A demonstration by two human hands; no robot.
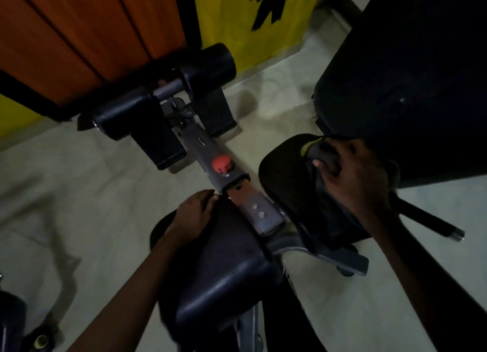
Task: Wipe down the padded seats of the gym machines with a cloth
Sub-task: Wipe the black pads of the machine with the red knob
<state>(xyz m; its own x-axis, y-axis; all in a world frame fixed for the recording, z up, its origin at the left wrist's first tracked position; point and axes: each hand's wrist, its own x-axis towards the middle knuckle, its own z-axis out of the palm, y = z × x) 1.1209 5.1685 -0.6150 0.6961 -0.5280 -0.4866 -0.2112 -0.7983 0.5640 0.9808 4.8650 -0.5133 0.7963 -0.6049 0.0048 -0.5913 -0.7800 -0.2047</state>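
Two black padded seats sit on either side of a grey metal beam [237, 185]. My right hand [353, 172] grips a dark cloth [320, 154] with a yellow-green edge and presses it onto the right pad [282, 172]. The cloth hangs down the pad's near side. My left hand [195, 216] rests flat on the far end of the left pad [224, 272], fingers reaching its tip by the beam. The light is dim and the picture is blurred.
A red knob [221, 164] sticks up from the beam. Beyond it are two black roller pads [210, 64] and footplates. An orange padded panel [79, 35] and yellow wall stand at the back. A large dark machine part [408, 74] looms at right. Pale floor surrounds everything.
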